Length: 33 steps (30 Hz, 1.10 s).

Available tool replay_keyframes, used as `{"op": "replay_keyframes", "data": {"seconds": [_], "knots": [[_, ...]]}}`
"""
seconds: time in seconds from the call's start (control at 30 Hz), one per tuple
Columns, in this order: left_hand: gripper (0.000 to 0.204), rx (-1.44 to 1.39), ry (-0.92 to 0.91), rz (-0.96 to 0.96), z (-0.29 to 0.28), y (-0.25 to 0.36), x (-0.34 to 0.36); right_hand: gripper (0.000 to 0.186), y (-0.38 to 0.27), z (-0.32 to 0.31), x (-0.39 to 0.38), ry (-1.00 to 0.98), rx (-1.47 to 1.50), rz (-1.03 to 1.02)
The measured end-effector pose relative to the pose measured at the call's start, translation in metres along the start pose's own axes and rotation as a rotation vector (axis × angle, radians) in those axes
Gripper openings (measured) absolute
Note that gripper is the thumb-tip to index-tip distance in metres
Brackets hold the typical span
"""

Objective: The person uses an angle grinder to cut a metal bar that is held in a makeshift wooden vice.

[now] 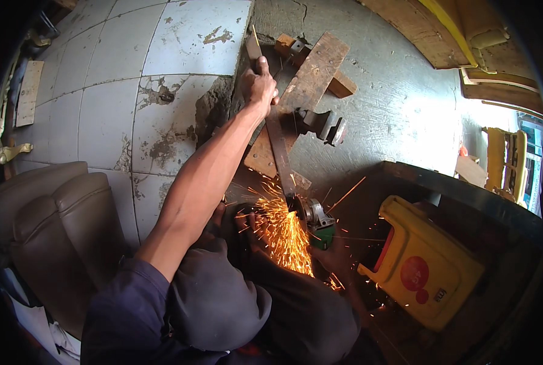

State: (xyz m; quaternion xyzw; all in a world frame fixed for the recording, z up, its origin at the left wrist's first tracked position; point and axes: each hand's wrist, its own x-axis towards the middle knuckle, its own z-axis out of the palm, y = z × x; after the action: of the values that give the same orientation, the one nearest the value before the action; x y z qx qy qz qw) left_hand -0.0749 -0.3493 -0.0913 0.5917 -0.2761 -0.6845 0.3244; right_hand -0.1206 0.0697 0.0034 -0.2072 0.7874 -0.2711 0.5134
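Head view: left hand (260, 85) is clamped on a long flat metal bar (278, 146) lying across a wooden plank (302, 97) on the floor. Right hand (335, 255), grip unclear, meets the angle grinder (311, 216) throwing sparks (283, 234) at the bar's near end.

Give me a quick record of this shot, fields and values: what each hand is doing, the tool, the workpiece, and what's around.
left hand: presses down the far end of the metal strip
right hand: mostly hidden, at the angle grinder
sparks: spray toward the person's lap
support: wooden plank on the concrete floor
nearby: hammer head, yellow plastic container, brown cushioned seat
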Motion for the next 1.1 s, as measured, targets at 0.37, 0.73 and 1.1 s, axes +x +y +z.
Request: {"op": "replay_keyframes", "data": {"seconds": [0.37,0.73,1.1], "knots": [[0.057,0.032,0.024,0.028,0.002,0.004,-0.005,0.074,0.025,0.004,0.004,-0.007,-0.031,-0.033],[0.056,-0.036,0.03,-0.013,0.0,-0.008,0.013,0.075,0.009,0.005,0.003,0.016,-0.073,0.014],[0.057,0.003,-0.023,0.004,-0.003,0.002,0.001,0.073,-0.003,0.004,0.003,0.004,-0.024,0.054]]}}
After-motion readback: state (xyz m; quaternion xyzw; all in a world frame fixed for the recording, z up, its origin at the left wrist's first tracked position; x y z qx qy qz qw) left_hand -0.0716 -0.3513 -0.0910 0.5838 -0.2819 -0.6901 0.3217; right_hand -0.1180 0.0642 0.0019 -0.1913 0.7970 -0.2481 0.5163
